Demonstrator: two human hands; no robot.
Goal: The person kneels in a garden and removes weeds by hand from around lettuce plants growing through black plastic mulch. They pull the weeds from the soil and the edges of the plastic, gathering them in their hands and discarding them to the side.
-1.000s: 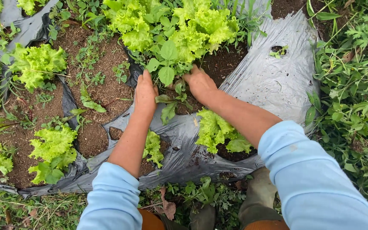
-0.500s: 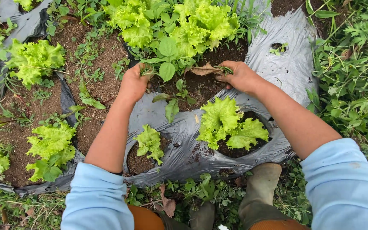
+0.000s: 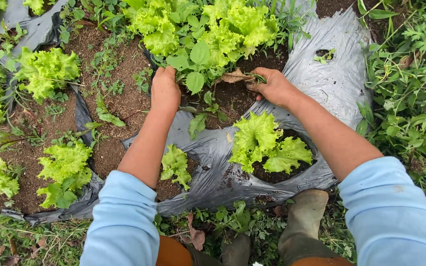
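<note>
Your right hand (image 3: pixel 272 86) is pinched shut on a brown dead leaf (image 3: pixel 233 76) and thin green stems, at the soil hole just behind the near lettuce (image 3: pixel 267 143). Your left hand (image 3: pixel 165 88) is left of that hole, fingers curled under broad weed leaves (image 3: pixel 195 79); grip not visible. Grey plastic mulch (image 3: pixel 341 83) surrounds the lettuce.

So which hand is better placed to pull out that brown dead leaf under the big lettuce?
Right, probably. The right hand already touches the brown dead leaf, fingers curled beside its edge. The left hand rests further off, on the other side of the broad-leafed weed, at the plastic mulch edge.
</note>
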